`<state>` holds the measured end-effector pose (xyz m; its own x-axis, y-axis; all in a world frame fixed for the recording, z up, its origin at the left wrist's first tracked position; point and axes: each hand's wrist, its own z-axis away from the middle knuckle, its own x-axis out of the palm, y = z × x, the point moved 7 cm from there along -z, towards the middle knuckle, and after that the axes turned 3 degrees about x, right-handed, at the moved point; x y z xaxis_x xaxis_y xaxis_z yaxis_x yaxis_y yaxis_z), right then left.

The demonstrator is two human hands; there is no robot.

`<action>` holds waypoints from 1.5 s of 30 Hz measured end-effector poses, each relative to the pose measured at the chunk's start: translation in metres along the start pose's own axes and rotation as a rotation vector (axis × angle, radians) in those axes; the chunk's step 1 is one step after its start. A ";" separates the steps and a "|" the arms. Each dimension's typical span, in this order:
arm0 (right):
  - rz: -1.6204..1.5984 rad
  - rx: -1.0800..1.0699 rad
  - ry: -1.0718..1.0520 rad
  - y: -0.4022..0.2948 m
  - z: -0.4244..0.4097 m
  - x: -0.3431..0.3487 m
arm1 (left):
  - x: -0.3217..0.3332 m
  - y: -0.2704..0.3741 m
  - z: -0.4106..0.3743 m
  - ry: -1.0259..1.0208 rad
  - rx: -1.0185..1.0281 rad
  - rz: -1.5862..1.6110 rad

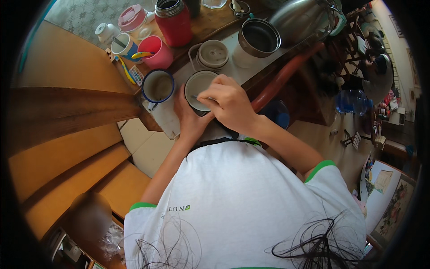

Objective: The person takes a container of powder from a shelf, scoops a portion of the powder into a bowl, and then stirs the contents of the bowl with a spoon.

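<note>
Before me stands a cup (196, 84) with a pale inside and a dark outer wall. My left hand (190, 117) wraps around its near left side, thumb and fingers spread along the wall. Over the cup's mouth, my right hand (231, 102) pinches a thin utensil (195, 97), perhaps a spoon, whose lower end reaches into the cup. The fist hides most of that utensil and part of the rim. Just left of the cup is a white enamel mug (158, 88) with a blue rim. A pale lid with a loop (213, 53) lies behind the cup.
A dark-lined container (259, 38), a steel thermos jug (299, 16) and a red flask (173, 25) stand farther back. Nearby are a pink cup (158, 55) and a blue-white cup (122, 45). A reddish rail (289, 75) borders the right. Another person (379, 70) sits far right.
</note>
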<state>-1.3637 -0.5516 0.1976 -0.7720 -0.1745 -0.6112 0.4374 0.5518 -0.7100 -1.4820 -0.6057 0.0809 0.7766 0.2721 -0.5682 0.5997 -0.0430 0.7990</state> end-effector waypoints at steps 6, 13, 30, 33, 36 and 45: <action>0.191 0.010 0.150 0.016 -0.015 -0.025 | -0.004 0.006 -0.001 -0.003 -0.017 0.023; 0.080 -0.100 -0.026 -0.007 0.012 -0.010 | 0.000 0.001 0.001 0.008 0.002 0.025; 0.053 -0.127 -0.084 -0.018 0.003 0.003 | 0.003 -0.001 0.002 -0.001 -0.031 0.012; 0.161 -0.179 0.024 -0.008 -0.014 0.004 | 0.000 0.003 0.001 0.004 -0.019 0.014; 0.315 -0.134 0.095 -0.001 -0.012 -0.013 | -0.003 0.007 0.000 0.005 -0.020 0.027; 0.070 -0.164 -0.072 -0.023 0.005 0.004 | 0.004 -0.003 0.000 0.015 -0.013 0.011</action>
<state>-1.3751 -0.5689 0.2099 -0.7049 -0.1853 -0.6847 0.4032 0.6895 -0.6017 -1.4807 -0.6041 0.0757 0.7800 0.2857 -0.5568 0.5889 -0.0339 0.8075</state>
